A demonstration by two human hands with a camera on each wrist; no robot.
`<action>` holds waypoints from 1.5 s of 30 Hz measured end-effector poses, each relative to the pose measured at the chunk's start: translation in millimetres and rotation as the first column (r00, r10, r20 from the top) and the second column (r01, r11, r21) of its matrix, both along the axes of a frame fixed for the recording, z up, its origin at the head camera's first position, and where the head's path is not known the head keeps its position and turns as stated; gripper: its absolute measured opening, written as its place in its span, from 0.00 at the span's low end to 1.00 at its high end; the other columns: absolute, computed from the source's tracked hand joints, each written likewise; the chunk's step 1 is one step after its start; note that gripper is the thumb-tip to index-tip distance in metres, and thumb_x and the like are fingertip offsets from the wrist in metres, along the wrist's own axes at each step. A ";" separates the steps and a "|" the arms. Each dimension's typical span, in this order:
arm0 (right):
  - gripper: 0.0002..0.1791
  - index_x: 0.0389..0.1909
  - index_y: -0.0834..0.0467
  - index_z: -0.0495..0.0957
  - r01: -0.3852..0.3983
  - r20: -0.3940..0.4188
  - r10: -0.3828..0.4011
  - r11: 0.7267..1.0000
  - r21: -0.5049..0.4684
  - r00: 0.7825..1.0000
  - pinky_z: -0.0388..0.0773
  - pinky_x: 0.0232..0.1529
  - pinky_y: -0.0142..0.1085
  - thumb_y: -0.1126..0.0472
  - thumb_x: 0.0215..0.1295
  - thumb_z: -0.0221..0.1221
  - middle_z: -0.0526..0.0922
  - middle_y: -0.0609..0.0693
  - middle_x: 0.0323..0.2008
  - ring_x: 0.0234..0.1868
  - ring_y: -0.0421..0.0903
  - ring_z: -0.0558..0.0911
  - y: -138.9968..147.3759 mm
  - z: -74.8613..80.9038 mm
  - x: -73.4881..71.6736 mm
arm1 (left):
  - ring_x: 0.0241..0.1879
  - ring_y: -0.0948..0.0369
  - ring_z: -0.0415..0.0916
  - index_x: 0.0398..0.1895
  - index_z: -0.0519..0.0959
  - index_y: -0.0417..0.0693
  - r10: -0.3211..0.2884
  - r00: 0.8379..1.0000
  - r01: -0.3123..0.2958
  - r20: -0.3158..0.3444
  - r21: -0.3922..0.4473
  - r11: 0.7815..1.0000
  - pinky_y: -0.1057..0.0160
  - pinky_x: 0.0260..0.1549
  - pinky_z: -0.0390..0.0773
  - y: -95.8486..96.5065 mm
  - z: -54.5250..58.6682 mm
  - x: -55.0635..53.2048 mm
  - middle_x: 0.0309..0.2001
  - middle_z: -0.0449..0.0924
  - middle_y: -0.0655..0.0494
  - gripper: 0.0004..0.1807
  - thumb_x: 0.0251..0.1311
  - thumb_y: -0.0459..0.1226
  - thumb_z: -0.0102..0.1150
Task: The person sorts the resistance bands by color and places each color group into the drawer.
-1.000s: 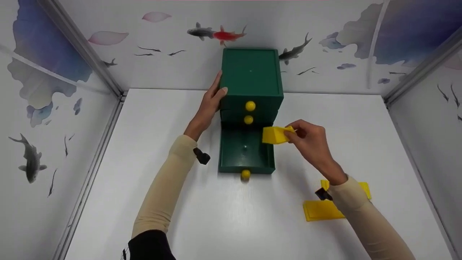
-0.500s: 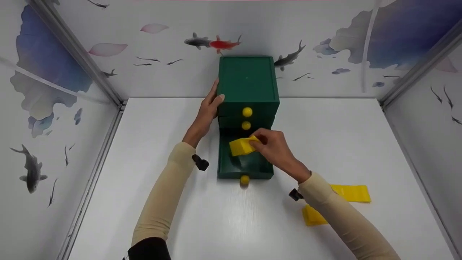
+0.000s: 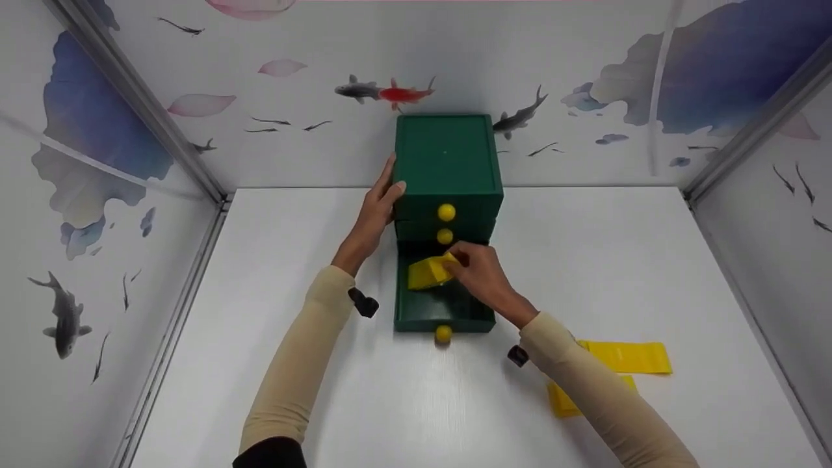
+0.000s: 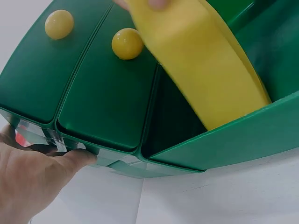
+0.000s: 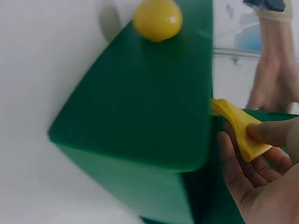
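Observation:
A green cabinet with three stacked drawers and round yellow knobs stands against the back wall. Its bottom drawer is pulled out. My left hand rests along the cabinet's left side, thumb near the front edge, fingers extended toward the back. Over the open drawer, my right hand pinches a wide yellow elastic band between thumb and fingers. In the left wrist view the band hangs folded, its lower end down behind the drawer's side wall. Its upper end is at the fingertips in the right wrist view.
Two more flat yellow pieces lie on the white table to the right: one strip in plain sight, and a nearer one partly under my right forearm. White panels with painted fish enclose the back and sides.
My right hand has carried the yellow band leftward from the drawer's right edge to over its inside, then slightly lower. My left hand stays on the cabinet. The head view has tilted up slightly.

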State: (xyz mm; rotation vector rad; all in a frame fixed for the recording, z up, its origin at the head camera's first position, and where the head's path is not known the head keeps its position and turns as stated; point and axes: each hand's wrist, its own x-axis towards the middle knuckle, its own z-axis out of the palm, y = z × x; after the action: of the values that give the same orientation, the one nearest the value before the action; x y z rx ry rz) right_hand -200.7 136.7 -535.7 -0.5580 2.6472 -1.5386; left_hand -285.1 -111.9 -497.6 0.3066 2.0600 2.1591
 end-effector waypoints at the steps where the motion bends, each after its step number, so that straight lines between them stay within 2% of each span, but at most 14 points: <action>1: 0.06 0.50 0.61 0.88 0.009 0.006 -0.010 1.000 0.007 1.000 0.89 0.52 0.46 0.69 0.78 0.65 0.90 0.54 0.48 0.43 0.50 0.86 1.2 -4.4 -1.6 | 0.83 0.52 0.58 0.91 0.46 0.82 -0.003 1.000 0.003 0.000 0.003 1.000 0.37 0.79 0.63 0.2 -0.8 0.5 0.91 0.42 0.66 0.41 0.83 0.60 0.52; 6: 0.06 0.49 0.62 0.89 0.048 0.027 -0.050 0.997 0.062 0.998 0.89 0.51 0.47 0.70 0.77 0.65 0.90 0.54 0.46 0.42 0.50 0.85 5.1 -18.9 -9.8 | 0.85 0.52 0.54 0.90 0.47 0.83 -0.007 1.000 0.007 -0.005 0.001 1.000 0.36 0.79 0.62 1.6 -1.1 1.2 0.91 0.42 0.66 0.40 0.82 0.61 0.52; 10: 0.08 0.50 0.62 0.88 0.067 0.022 -0.069 0.993 0.100 0.997 0.89 0.51 0.48 0.72 0.76 0.64 0.90 0.55 0.47 0.42 0.51 0.85 7.0 -22.6 -13.9 | 0.87 0.52 0.50 0.90 0.47 0.83 -0.011 1.000 0.011 -0.010 0.001 1.000 0.35 0.80 0.59 1.6 0.5 0.8 0.91 0.40 0.67 0.41 0.82 0.61 0.52; 17: 0.10 0.50 0.64 0.88 0.105 0.000 -0.106 0.982 0.157 0.994 0.89 0.43 0.45 0.74 0.73 0.63 0.89 0.56 0.42 0.37 0.51 0.85 5.8 -27.5 -15.7 | 0.87 0.52 0.50 0.90 0.47 0.85 -0.008 1.000 0.008 -0.002 -0.002 1.000 0.33 0.80 0.57 0.4 -0.8 0.8 0.91 0.40 0.68 0.39 0.82 0.60 0.51; 25: 0.08 0.48 0.66 0.87 0.169 -0.032 -0.166 0.971 0.169 0.986 0.87 0.42 0.44 0.73 0.76 0.61 0.86 0.57 0.36 0.36 0.53 0.83 1.6 -27.1 -13.8 | 0.85 0.51 0.53 0.91 0.45 0.82 -0.005 1.000 0.005 0.003 -0.011 1.000 0.34 0.80 0.59 0.2 -1.4 1.0 0.91 0.40 0.67 0.41 0.82 0.61 0.50; 29: 0.07 0.48 0.66 0.86 0.188 -0.048 -0.182 0.958 0.216 0.982 0.86 0.43 0.44 0.71 0.77 0.61 0.84 0.56 0.34 0.36 0.53 0.82 2.0 -24.5 -11.8 | 0.84 0.52 0.55 0.90 0.47 0.86 -0.001 1.000 0.001 0.003 -0.015 1.000 0.33 0.79 0.60 0.2 -0.5 0.5 0.91 0.41 0.68 0.40 0.82 0.62 0.51; 32: 0.05 0.47 0.66 0.85 0.199 -0.071 -0.186 0.946 0.256 0.980 0.86 0.44 0.44 0.70 0.78 0.61 0.83 0.56 0.32 0.36 0.53 0.82 3.4 -21.7 -9.6 | 0.85 0.52 0.54 0.90 0.47 0.85 0.000 1.000 0.000 -0.001 -0.013 1.000 0.33 0.79 0.59 0.1 -0.4 0.1 0.91 0.41 0.68 0.40 0.82 0.61 0.51; 34: 0.06 0.49 0.67 0.85 0.205 -0.110 -0.180 0.935 0.289 0.977 0.87 0.45 0.46 0.70 0.78 0.61 0.85 0.58 0.34 0.37 0.54 0.83 4.8 -19.4 -7.9 | 0.85 0.53 0.54 0.90 0.47 0.84 0.000 1.000 0.000 -0.002 -0.006 1.000 0.33 0.79 0.60 0.2 -0.2 0.0 0.91 0.42 0.67 0.40 0.82 0.61 0.51; 38: 0.12 0.57 0.69 0.84 0.213 -0.183 -0.162 0.928 0.305 0.970 0.88 0.53 0.51 0.69 0.80 0.60 0.89 0.62 0.47 0.42 0.56 0.85 12.2 -13.1 -2.3 | 0.84 0.54 0.56 0.91 0.47 0.81 -0.002 1.000 0.002 -0.011 0.016 1.000 0.34 0.78 0.62 0.5 0.0 0.3 0.90 0.43 0.67 0.40 0.83 0.59 0.51; 41: 0.14 0.61 0.68 0.83 0.218 -0.210 -0.165 0.940 0.263 0.964 0.87 0.59 0.52 0.69 0.81 0.60 0.88 0.63 0.55 0.47 0.57 0.86 22.7 -9.4 2.5 | 0.83 0.55 0.58 0.91 0.47 0.81 -0.003 1.000 0.003 -0.015 0.024 1.000 0.35 0.78 0.64 0.4 0.3 1.1 0.90 0.44 0.68 0.40 0.83 0.59 0.50; 45: 0.13 0.60 0.67 0.84 0.238 -0.249 -0.185 0.950 0.203 0.951 0.88 0.56 0.52 0.70 0.80 0.63 0.88 0.63 0.55 0.50 0.57 0.88 41.3 -9.4 7.5 | 0.83 0.55 0.58 0.91 0.47 0.81 -0.003 1.000 0.004 -0.014 0.023 1.000 0.37 0.78 0.64 -0.1 -0.4 1.9 0.90 0.43 0.69 0.39 0.84 0.58 0.50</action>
State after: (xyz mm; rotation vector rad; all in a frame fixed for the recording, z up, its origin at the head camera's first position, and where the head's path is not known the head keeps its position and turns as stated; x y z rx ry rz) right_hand -193.3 178.0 -545.1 -0.4720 3.0982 -1.2463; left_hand -283.3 -112.0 -498.0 0.3287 2.0418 2.1864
